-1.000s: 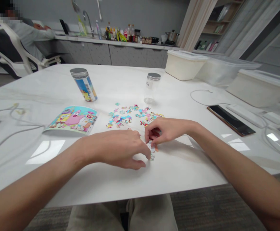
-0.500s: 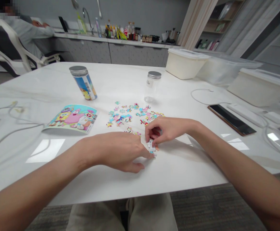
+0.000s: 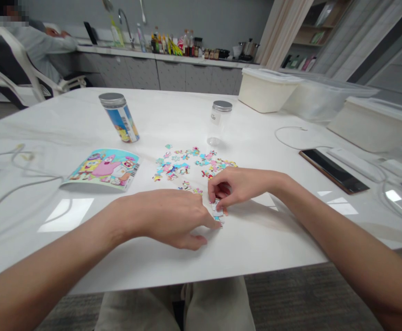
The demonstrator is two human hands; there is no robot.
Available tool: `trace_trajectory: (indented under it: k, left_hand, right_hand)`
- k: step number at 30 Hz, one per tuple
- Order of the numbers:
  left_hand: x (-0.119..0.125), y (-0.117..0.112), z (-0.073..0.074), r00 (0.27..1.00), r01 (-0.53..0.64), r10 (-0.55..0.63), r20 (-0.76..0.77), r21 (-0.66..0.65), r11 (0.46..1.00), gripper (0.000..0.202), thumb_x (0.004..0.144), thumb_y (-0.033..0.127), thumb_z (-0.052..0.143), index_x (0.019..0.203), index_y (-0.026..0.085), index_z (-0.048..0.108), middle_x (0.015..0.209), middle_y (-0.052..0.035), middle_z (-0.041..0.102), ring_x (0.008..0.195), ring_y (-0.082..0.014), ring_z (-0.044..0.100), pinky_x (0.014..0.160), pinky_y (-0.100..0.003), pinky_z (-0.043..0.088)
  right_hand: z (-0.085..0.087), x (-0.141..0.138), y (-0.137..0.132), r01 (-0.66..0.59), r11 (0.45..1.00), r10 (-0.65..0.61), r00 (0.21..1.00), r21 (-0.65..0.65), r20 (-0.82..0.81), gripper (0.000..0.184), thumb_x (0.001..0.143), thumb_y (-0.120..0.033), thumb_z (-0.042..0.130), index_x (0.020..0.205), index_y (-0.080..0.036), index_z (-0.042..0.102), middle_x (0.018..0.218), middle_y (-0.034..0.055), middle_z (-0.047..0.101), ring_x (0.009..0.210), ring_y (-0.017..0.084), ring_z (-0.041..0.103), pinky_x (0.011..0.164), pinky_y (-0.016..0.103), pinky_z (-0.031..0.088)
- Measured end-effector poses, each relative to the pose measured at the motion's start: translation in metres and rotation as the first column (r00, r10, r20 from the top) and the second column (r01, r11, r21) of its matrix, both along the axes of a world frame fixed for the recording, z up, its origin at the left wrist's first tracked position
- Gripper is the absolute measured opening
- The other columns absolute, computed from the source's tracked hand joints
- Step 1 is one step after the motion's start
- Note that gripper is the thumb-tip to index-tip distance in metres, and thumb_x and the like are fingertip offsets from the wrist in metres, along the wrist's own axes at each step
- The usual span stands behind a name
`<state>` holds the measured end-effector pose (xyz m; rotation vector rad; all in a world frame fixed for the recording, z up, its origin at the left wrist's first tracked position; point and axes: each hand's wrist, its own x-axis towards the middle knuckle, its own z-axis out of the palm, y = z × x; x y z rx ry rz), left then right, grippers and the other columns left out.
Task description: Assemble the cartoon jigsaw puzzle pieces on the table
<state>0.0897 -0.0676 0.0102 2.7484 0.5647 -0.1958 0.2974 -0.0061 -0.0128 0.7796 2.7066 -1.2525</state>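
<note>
My right hand (image 3: pixel 237 187) pinches a small joined strip of jigsaw pieces (image 3: pixel 217 212) from above, on the white table top (image 3: pixel 263 248). My left hand (image 3: pixel 166 218) lies just left of the strip, its index fingertip touching the strip's lower end. Several loose colourful pieces (image 3: pixel 187 164) are scattered just beyond my hands, and a few lie near my left fingers. Further left is a curved picture card (image 3: pixel 102 170) showing cartoon characters. Part of the strip is hidden by my fingers.
A tilted printed puzzle jar (image 3: pixel 119 117) and a clear glass jar (image 3: pixel 219 123) stand beyond the pieces. A phone (image 3: pixel 334 171), a cable and plastic storage boxes (image 3: pixel 268 90) lie right. A person (image 3: pixel 38 50) sits far left by a counter.
My left hand has drawn slightly back, uncovering a few loose pieces, and its index fingertip now reaches the strip's lower end. The view has tilted slightly, so the table sits higher in the frame.
</note>
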Motion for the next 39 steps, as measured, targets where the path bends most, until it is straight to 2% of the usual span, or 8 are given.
trace_trajectory:
  k: [12, 16, 19, 21, 25, 32, 34, 39]
  left_hand:
    - [0.001, -0.001, 0.003, 0.997, -0.072, 0.072, 0.017, 0.006, 0.997, 0.034, 0.081, 0.028, 0.067, 0.116, 0.026, 0.064, 0.066, 0.0015, 0.059, 0.058, -0.0148, 0.055, 0.053, -0.023, 0.034]
    - [-0.003, 0.009, 0.002, 0.993, -0.118, 0.112, 0.045, 0.161, 0.980, 0.023, 0.087, 0.027, 0.056, 0.108, 0.021, 0.063, 0.060, 0.0015, 0.056, 0.049, -0.0137, 0.048, 0.049, -0.024, 0.030]
    - [-0.004, 0.016, -0.006, 0.995, -0.090, 0.095, 0.003, 0.345, 0.934, 0.018, 0.089, 0.022, 0.048, 0.098, 0.017, 0.062, 0.055, -0.0002, 0.056, 0.044, -0.0135, 0.044, 0.048, -0.027, 0.027]
    - [-0.003, 0.018, -0.011, 0.996, -0.061, 0.084, -0.038, 0.408, 0.911, 0.018, 0.088, 0.019, 0.044, 0.093, 0.016, 0.061, 0.054, -0.0016, 0.057, 0.043, -0.0132, 0.044, 0.047, -0.027, 0.027]
    - [0.000, 0.017, -0.017, 0.992, -0.042, 0.087, -0.088, 0.421, 0.906, 0.020, 0.089, 0.020, 0.042, 0.091, 0.014, 0.061, 0.053, -0.0025, 0.058, 0.043, -0.0139, 0.047, 0.046, -0.027, 0.029]
    - [0.004, 0.012, -0.025, 0.999, -0.019, 0.041, -0.035, 0.496, 0.868, 0.024, 0.091, 0.024, 0.043, 0.108, 0.016, 0.057, 0.056, -0.0021, 0.063, 0.044, -0.0162, 0.054, 0.043, -0.028, 0.027]
    - [0.005, 0.012, -0.029, 0.999, -0.041, 0.048, 0.001, 0.514, 0.857, 0.023, 0.091, 0.023, 0.041, 0.106, 0.014, 0.057, 0.054, -0.0018, 0.062, 0.042, -0.0165, 0.053, 0.043, -0.029, 0.026]
    - [0.008, 0.013, -0.036, 0.993, -0.119, 0.097, 0.068, 0.546, 0.830, 0.022, 0.092, 0.023, 0.038, 0.099, 0.013, 0.057, 0.050, -0.0022, 0.059, 0.041, -0.0181, 0.054, 0.042, -0.029, 0.023]
  right_hand:
    - [0.002, -0.001, 0.000, -0.015, 1.000, 0.015, 1.000, 0.014, 0.010, 0.011, 0.077, -0.026, 0.068, 0.083, -0.017, 0.065, 0.068, -0.0022, 0.055, 0.061, 0.010, 0.050, 0.057, 0.023, 0.038]
    - [0.003, 0.000, -0.001, -0.019, 1.000, 0.019, 1.000, 0.018, 0.024, 0.009, 0.078, -0.023, 0.066, 0.084, -0.017, 0.065, 0.067, -0.0024, 0.056, 0.061, 0.010, 0.049, 0.057, 0.023, 0.037]
    - [0.002, 0.001, -0.001, -0.009, 1.000, 0.009, 1.000, 0.010, -0.002, 0.014, 0.079, -0.031, 0.067, 0.082, -0.017, 0.063, 0.065, -0.0033, 0.053, 0.059, 0.010, 0.047, 0.055, 0.023, 0.035]
    - [0.002, 0.001, 0.000, 0.018, 1.000, -0.017, 0.999, 0.013, -0.048, 0.019, 0.081, -0.036, 0.066, 0.078, -0.017, 0.060, 0.064, -0.0035, 0.051, 0.058, 0.009, 0.044, 0.054, 0.023, 0.034]
    - [0.000, 0.001, 0.003, 0.066, 0.997, -0.061, 0.992, 0.036, -0.109, 0.022, 0.082, -0.036, 0.063, 0.075, -0.018, 0.056, 0.064, -0.0037, 0.048, 0.058, 0.009, 0.041, 0.053, 0.023, 0.032]
    - [-0.001, 0.005, 0.005, 0.029, 0.998, -0.023, 0.994, 0.060, -0.104, 0.008, 0.080, -0.023, 0.058, 0.075, -0.017, 0.056, 0.064, -0.0032, 0.050, 0.057, 0.008, 0.042, 0.053, 0.022, 0.035]
    - [0.000, 0.005, 0.005, 0.034, 0.997, -0.027, 0.994, 0.071, -0.109, 0.004, 0.077, -0.018, 0.058, 0.074, -0.017, 0.056, 0.063, -0.0035, 0.050, 0.056, 0.008, 0.043, 0.053, 0.022, 0.035]
    - [-0.001, 0.007, 0.007, 0.082, 0.992, -0.067, 0.987, 0.097, -0.148, 0.007, 0.077, -0.018, 0.057, 0.071, -0.017, 0.053, 0.063, -0.0035, 0.048, 0.055, 0.008, 0.040, 0.052, 0.022, 0.033]
